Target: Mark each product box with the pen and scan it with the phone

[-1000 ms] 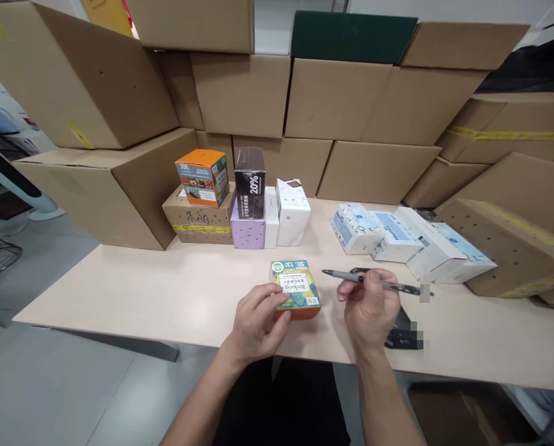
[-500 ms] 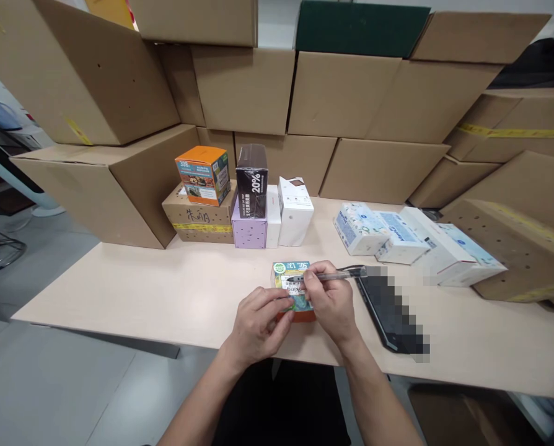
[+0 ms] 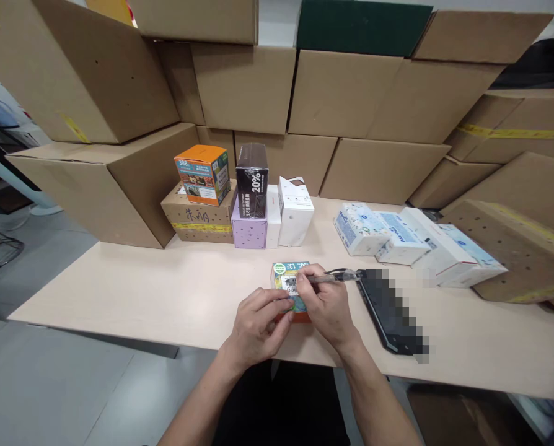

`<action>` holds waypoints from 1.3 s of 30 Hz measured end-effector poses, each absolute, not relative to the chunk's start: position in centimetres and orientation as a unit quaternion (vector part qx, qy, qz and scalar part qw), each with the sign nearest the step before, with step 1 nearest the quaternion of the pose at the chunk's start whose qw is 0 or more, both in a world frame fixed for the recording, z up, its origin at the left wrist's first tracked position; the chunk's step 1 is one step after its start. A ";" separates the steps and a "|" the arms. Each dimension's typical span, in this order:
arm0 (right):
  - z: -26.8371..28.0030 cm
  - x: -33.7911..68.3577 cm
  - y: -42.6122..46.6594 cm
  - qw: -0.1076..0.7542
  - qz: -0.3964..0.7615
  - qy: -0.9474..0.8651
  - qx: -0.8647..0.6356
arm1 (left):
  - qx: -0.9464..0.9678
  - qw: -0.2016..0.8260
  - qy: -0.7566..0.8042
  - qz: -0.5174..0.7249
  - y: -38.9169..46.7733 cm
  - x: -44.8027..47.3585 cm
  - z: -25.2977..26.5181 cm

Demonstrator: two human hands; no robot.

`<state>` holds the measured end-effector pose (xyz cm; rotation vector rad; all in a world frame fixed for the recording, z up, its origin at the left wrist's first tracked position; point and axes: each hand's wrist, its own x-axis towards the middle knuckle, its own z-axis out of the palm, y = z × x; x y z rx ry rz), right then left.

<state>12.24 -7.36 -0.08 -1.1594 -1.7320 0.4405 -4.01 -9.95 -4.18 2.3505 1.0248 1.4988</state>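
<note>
A small printed carton (image 3: 287, 273) in teal, yellow and orange lies on the table near its front edge. My left hand (image 3: 261, 322) grips its lower left part with bent fingers and thumb. My right hand (image 3: 327, 305) pinches a pen (image 3: 346, 275) whose dark tip points left over the white patch on the carton's top. Whether the tip touches the surface I cannot tell. Both hands cover the lower part of the carton. Just right of my right hand lies a black handheld device (image 3: 374, 306), its face blurred out by pixels.
An orange carton (image 3: 202, 176) rests on a brown box (image 3: 197, 226). Beside it a dark box (image 3: 252, 183) sits on a purple box (image 3: 250, 233), with white boxes next to them. Blue-white cartons (image 3: 363, 229) stand right. Large cardboard boxes (image 3: 346, 93) wall the back of the table (image 3: 165, 291).
My right hand has shifted slightly left over the carton, and the pen tip moved a little left with it. My left hand stays in place on the carton.
</note>
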 end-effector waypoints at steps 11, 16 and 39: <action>0.1 12.3 -7.4 0.475 0.176 -0.720 -0.473 | 0.790 0.089 0.342 0.501 -9.8 -4.0 -4.2; -0.5 12.3 -7.4 0.489 0.200 -0.710 -0.466 | 0.791 0.091 0.343 0.499 -9.8 -4.0 -4.2; -5.2 18.3 -6.8 0.103 -0.047 -0.803 -0.585 | 0.769 0.013 0.409 0.491 -8.5 -3.5 -5.5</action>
